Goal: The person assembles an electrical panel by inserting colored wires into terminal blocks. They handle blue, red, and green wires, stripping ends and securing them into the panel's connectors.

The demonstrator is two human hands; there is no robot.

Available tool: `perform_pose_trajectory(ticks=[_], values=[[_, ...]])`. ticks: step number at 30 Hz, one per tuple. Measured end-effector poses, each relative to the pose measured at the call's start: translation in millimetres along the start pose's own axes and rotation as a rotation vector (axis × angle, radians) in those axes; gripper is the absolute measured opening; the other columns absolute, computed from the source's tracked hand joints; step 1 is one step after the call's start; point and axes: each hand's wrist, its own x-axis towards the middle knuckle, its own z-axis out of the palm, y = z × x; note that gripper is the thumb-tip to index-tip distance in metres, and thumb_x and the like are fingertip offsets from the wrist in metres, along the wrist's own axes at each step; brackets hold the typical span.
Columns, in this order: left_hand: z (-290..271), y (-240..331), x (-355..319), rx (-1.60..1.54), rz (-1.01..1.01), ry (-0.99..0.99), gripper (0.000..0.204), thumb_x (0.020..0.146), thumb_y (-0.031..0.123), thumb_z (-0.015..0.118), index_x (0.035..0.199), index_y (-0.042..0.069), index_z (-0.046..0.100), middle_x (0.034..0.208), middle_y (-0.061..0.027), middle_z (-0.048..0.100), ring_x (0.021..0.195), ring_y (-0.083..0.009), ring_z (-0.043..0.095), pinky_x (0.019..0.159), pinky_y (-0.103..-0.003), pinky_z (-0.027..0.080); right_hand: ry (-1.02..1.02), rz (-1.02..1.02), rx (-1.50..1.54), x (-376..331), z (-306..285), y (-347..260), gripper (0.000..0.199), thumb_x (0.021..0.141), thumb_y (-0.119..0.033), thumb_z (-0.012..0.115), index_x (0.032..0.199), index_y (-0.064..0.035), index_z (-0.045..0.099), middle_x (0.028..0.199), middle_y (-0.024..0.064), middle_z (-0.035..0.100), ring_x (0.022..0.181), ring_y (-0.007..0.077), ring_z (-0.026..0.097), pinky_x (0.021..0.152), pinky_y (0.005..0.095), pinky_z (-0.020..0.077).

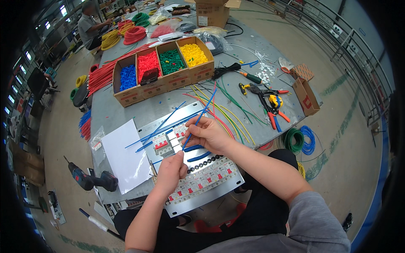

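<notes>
A thin blue wire (207, 105) slants up between my two hands. My left hand (169, 172) is closed, thumb and finger pinched at the wire's lower end. Higher up, my right hand (209, 135) pinches the same wire between thumb and fingertips. Both hands are over a metal mounting plate (171, 211) at the table's near edge. It carries a row of circuit breakers (200, 185) with red levers, and a larger breaker (161, 144) farther back beside a second one (179, 132), partly hidden by my right hand. More blue wires (156, 134) lie across the plate's far part.
A cardboard box (156, 89) of coloured caps stands beyond the plate. White paper (126, 156) and a cordless drill (90, 178) lie left. Cutters (265, 101), a tape measure (276, 101) and loose wires (230, 114) lie right. Another person (89, 26) sits at the far left.
</notes>
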Motion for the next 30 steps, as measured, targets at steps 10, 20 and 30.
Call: perform_pose_trajectory(ticks=[10,20,30], values=[[-1,2,-4,-0.673,-0.219,-0.401,0.053,0.112,0.042,0.032,0.065,0.02,0.026,0.05,0.0064,0.017,0.048,-0.012,0.016,0.05,-0.031,0.02,-0.085,-0.013,-0.119,-1,12,-14,0.023,0.099,-0.012,0.07,0.116,-0.0042,0.057,0.099,0.0105,0.072,0.092,0.0243,0.075,0.077,0.0365,0.0654],[5,-4,-3,-0.844,-0.233,-0.437,0.053,0.113,0.043,0.031,0.065,0.021,0.026,0.049,0.0074,0.015,0.046,-0.0119,0.014,0.049,-0.03,0.018,0.037,-0.096,-0.122,-4,21,-13,0.023,0.098,-0.006,0.07,0.114,-0.0061,0.053,0.095,0.0105,0.07,0.086,0.0265,0.076,0.073,0.0366,0.0659],[13,0,-2,-0.505,-0.121,-0.228,0.052,0.113,0.042,0.034,0.067,0.017,0.03,0.051,0.0044,0.018,0.047,-0.012,0.017,0.05,-0.031,0.019,0.104,-0.117,-0.237,-7,21,-17,0.03,0.096,-0.006,0.073,0.117,-0.0038,0.051,0.097,0.0109,0.069,0.085,0.0261,0.076,0.074,0.0371,0.0663]])
